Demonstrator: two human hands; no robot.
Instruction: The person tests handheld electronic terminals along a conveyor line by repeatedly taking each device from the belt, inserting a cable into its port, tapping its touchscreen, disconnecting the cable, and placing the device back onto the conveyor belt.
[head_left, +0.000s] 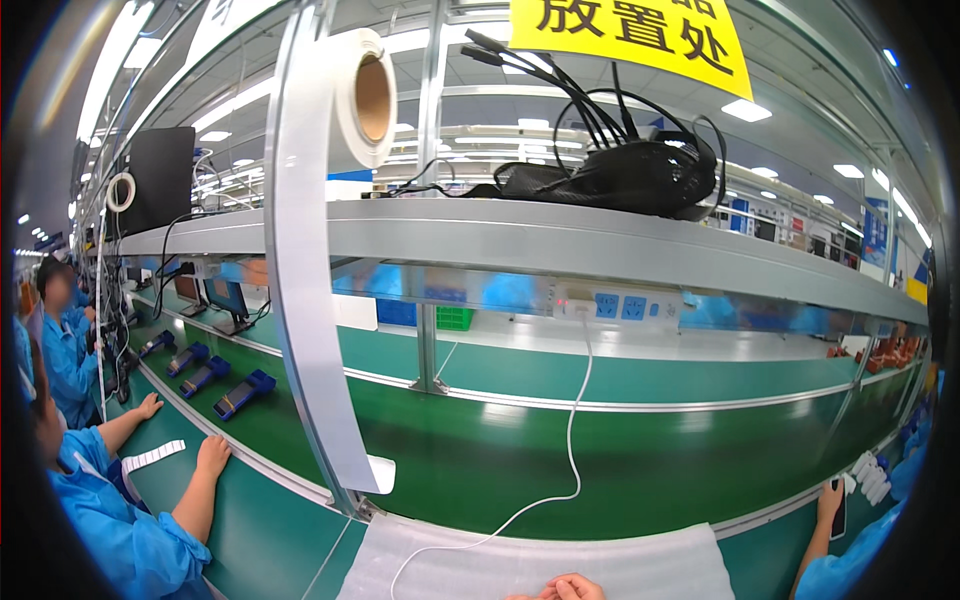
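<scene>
At the lower edge of the head view, my right hand point(577, 586) shows only in part, its fingers curled and pressed together. Whatever they hold, if anything, is hidden. Just left of it a sliver of my left hand point(521, 597) touches or nearly touches it; the frame cuts off the rest. Both hands are over a whitish sheet point(660, 550) spread on the green bench. A white cable point(574, 440) hangs from a power strip point(640, 306), crosses the belt and runs over the sheet to the left of my hands.
A green conveyor belt point(500, 460) runs beyond the sheet, with several blue handheld devices point(243, 394) at left. Overhead, a grey shelf point(450, 228) carries bundled black cables point(650, 170). A label roll point(372, 100) trails a strip down. Co-workers' arms point(195, 505) flank me, one holding a dark phone-like device point(838, 510).
</scene>
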